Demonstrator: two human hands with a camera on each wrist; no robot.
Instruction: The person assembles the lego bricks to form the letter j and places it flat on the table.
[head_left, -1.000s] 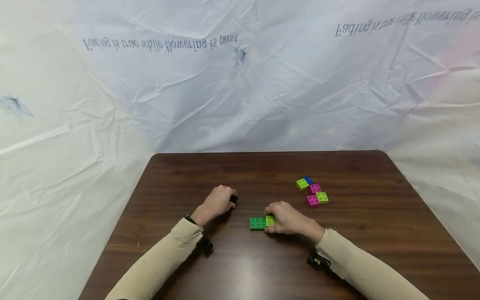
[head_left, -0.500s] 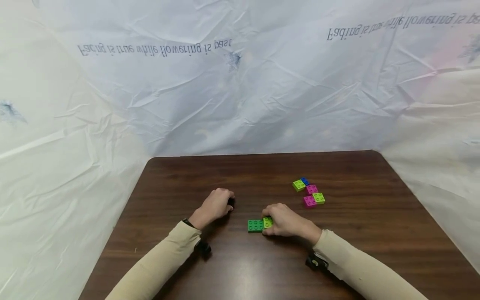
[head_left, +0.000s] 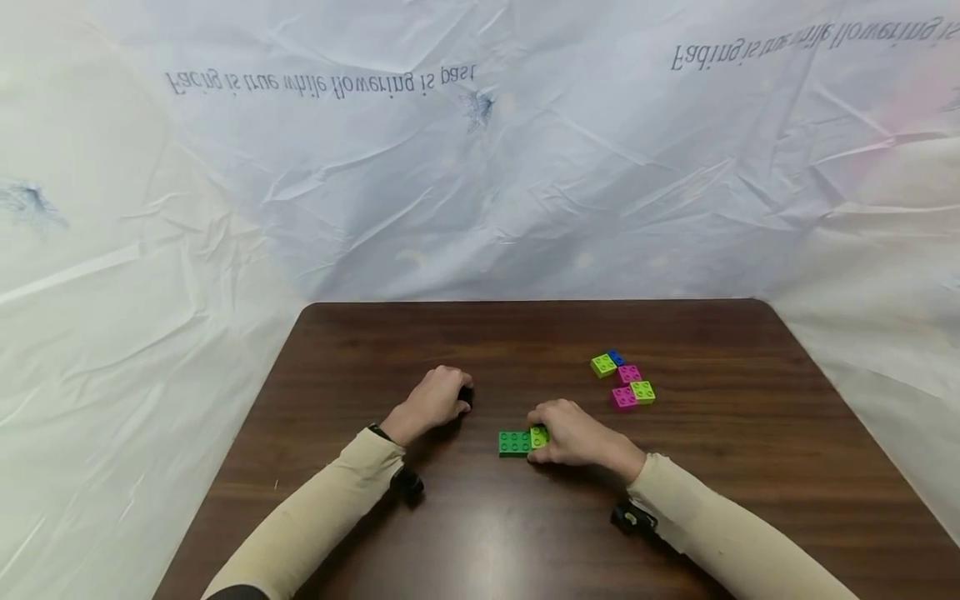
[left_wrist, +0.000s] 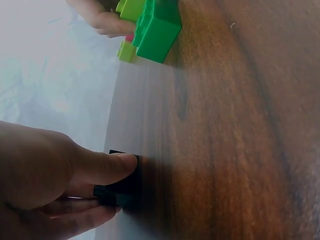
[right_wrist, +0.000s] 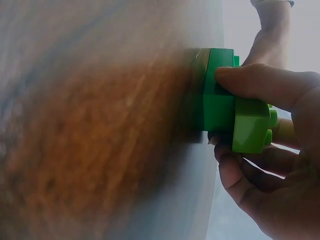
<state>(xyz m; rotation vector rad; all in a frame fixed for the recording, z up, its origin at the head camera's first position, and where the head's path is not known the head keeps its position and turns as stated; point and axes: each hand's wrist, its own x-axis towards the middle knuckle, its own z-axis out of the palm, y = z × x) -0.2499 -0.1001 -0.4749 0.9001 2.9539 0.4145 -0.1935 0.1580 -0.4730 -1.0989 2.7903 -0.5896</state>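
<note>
Green block (head_left: 514, 444): on counter (head_left: 480, 542), lime block (head_left: 538, 437) atop its right end.
Right hand (head_left: 573, 434): grips both, partly hiding them.
Left hand (head_left: 431, 405): pinches black block (left_wrist: 120, 187), farther left.
Far right: pink blocks (head_left: 623, 398), other lime blocks (head_left: 642, 392), blue block (head_left: 616, 357).

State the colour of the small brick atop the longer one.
The small brick is lime green, clearest in the right wrist view.
</note>
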